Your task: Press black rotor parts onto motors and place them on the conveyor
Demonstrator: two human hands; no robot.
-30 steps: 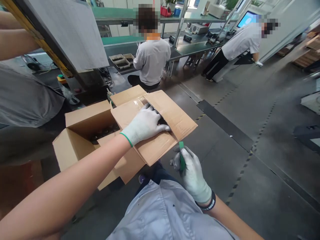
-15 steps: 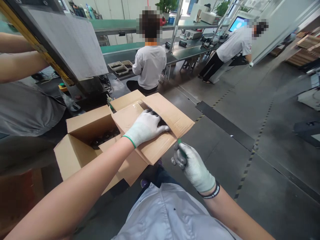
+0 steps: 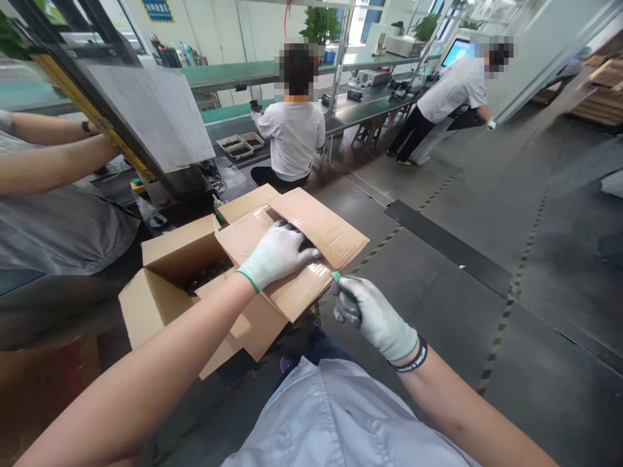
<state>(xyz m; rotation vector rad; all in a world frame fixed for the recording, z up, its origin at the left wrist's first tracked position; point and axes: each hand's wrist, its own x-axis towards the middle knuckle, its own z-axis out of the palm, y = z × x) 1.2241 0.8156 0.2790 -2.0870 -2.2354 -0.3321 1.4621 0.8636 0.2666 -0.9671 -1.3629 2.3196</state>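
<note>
A cardboard box (image 3: 287, 301) with a narrow gap between its top flaps sits tilted beside an open carton (image 3: 170, 312). My left hand (image 3: 278, 254), in a white glove with a green cuff edge, lies across the box top. Its fingers hook into the gap, their tips hidden, and the thumb rests along the flap edge. My right hand (image 3: 372, 314), also gloved, is closed around a green-handled tool (image 3: 335, 276). The tool's green end is at the near right corner of the box; most of it is hidden in the fist. Dark parts (image 3: 207, 275) lie inside the open carton.
At left, a person in grey (image 3: 63, 227) reaches behind a yellow-edged post with a paper sheet (image 3: 156, 117). Ahead, a person (image 3: 296, 139) sits at a green bench with parts trays (image 3: 238, 150). Another person (image 3: 450, 91) leans at right. Striped tape marks the floor.
My right hand has shifted slightly left with the tool, toward the box corner. My left hand stays on the box. The seated person has raised a hand; the view has shifted a little.
</note>
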